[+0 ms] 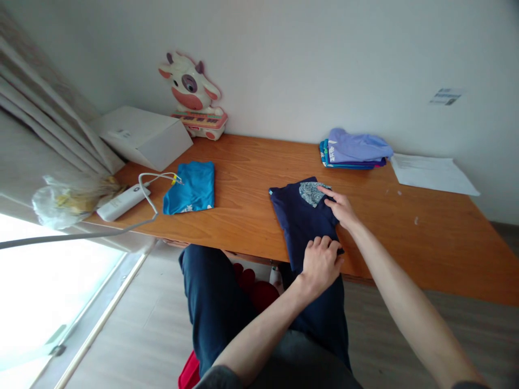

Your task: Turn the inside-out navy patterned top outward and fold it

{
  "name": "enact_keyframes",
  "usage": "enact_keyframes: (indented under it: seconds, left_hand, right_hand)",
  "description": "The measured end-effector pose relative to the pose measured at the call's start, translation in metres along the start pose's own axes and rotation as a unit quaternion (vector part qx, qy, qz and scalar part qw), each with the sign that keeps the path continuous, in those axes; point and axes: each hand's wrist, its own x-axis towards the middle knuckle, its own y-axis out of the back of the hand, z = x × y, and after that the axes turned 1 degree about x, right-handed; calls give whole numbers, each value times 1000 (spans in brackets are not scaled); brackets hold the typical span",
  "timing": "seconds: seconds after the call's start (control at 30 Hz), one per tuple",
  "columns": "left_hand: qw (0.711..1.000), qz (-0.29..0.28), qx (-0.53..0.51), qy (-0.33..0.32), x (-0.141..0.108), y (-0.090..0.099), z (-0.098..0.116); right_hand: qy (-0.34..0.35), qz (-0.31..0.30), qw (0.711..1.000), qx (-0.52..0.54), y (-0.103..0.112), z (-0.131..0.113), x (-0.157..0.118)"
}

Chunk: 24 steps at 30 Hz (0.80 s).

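Observation:
A navy shirt (298, 219) with a grey-blue patterned patch lies partly folded at the table's front edge, its lower end hanging slightly over. My left hand (322, 263) is closed at its lower right corner, fingers curled over the cloth. Higher up, my right hand (341, 208) rests on the shirt's right side with its fingers stretched out, the index finger reaching the patch. A folded bright blue garment (194, 186) lies to the left. Toward the wall is a stack of folded clothes (357, 148), a lavender piece on top.
White papers (433, 173) lie right of the stack on the wooden table (450, 237). At the left are a white power strip (124, 202) with a cable, a plastic bag (60, 202) and a white box (146, 135). A cow-shaped toy keyboard (198, 121) stands against the wall.

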Motion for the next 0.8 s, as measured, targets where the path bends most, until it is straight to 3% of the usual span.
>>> enact_keyframes:
  seconds: [0.1,0.27,0.4,0.57,0.8]
  left_hand:
    - [1000,-11,-19,-2,7,2,1]
    - [999,24,-47,-8,9,-3,4]
    - [999,27,-26,-37,4,-10,3]
    - [998,12,-10,-69,0,2,-17]
    - [989,-11,46,-141,-1,10,-37]
  right_hand:
    - [0,-6,998,-55,0,-7,0]
    - [71,-3,994,-85,4,-13,4]
    - [29,-7,989,-142,2,4,8]
    - [53,6,987,-151,-1,24,4]
    - [51,25,982,-180,-6,26,2]
